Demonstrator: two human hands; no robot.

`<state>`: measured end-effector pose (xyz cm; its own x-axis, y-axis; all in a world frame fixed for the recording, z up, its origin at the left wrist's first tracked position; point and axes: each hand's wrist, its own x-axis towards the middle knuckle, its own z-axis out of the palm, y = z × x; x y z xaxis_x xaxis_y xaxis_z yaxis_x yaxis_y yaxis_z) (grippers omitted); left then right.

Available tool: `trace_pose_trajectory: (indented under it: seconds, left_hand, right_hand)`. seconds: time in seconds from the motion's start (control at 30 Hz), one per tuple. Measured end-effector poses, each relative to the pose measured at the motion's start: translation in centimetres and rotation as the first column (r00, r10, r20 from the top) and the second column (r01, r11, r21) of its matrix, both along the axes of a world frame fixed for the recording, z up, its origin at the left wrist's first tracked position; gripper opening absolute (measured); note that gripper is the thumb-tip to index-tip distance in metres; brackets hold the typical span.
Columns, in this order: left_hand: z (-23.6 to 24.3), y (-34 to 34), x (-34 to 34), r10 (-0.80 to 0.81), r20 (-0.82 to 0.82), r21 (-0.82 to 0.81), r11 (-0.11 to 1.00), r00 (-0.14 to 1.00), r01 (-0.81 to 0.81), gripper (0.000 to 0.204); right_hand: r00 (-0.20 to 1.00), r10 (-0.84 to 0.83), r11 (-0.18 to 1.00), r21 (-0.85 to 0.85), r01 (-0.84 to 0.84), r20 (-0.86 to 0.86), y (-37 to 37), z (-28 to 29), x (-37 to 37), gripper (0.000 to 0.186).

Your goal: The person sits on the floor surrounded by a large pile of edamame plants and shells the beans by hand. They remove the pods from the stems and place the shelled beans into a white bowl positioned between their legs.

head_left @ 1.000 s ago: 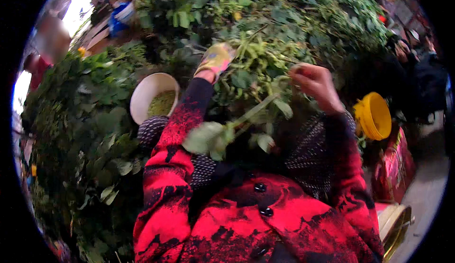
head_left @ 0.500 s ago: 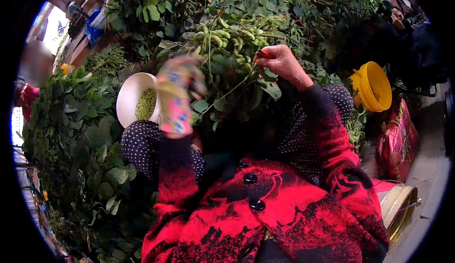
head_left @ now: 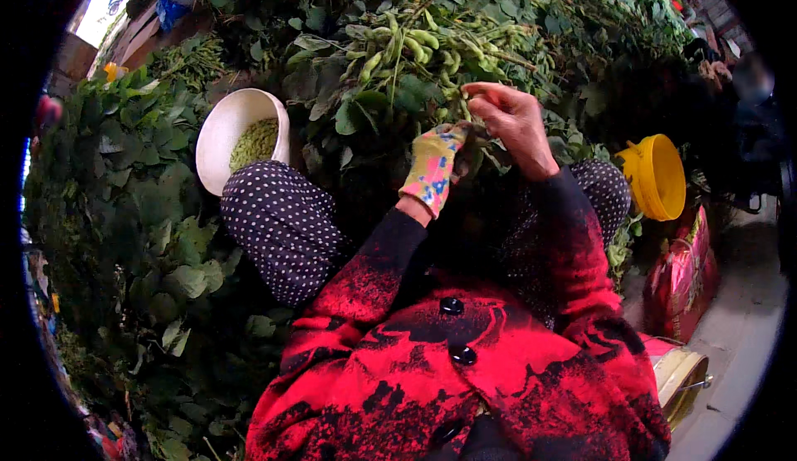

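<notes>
My left hand (head_left: 436, 164), in a yellow floral glove, is closed beside the fingertips of my right hand. What it grips is hidden behind the glove and leaves. My bare right hand (head_left: 516, 127) has its thumb and fingers pinched at a green soybean pod (head_left: 466, 110). Just beyond both hands lie cut soybean plants with a cluster of plump pods (head_left: 419, 46). A white bucket (head_left: 214, 141) leans on its side near my left knee, with shelled green beans (head_left: 254, 143) inside.
Heaped leafy plants (head_left: 158, 237) cover the left side and the far side. At my right knee stands a yellow bucket (head_left: 662, 177). Behind it are a red bag (head_left: 682, 282) and a metal tin (head_left: 682, 378). Another person in dark clothing (head_left: 751, 145) is at the far right.
My left hand has moved right, from beside the white bucket to my right hand. My right hand stays near the pods, its grip shifted slightly. The view has tilted a little.
</notes>
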<state>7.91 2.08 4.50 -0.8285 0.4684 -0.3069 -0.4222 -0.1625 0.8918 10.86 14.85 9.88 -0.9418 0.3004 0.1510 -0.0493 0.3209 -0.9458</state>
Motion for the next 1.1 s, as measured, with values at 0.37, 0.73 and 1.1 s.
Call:
trace_pose_trajectory:
  seconds: [0.37,0.73,1.1]
  left_hand:
    - [0.1,0.1,0.3,0.115,-0.040,-0.098,0.988,0.993,-0.118,0.024]
    - [-16.5,1.9,-4.1,-0.561,-0.826,-0.493,0.675,0.052,-0.549,0.018]
    - [-2.5,-1.3,1.7,-0.021,-0.189,-0.230,0.973,0.982,-0.023,0.020]
  right_hand:
    - [0.944,-0.107,0.891,0.391,0.230,-0.311,-2.3,-4.7,3.2,0.016]
    - [0.911,-0.262,0.859,0.353,0.370,-0.318,0.2,-7.3,3.2,0.015]
    - [0.847,-0.368,0.851,0.228,0.473,-0.383,-1.4,-3.2,3.4,0.011]
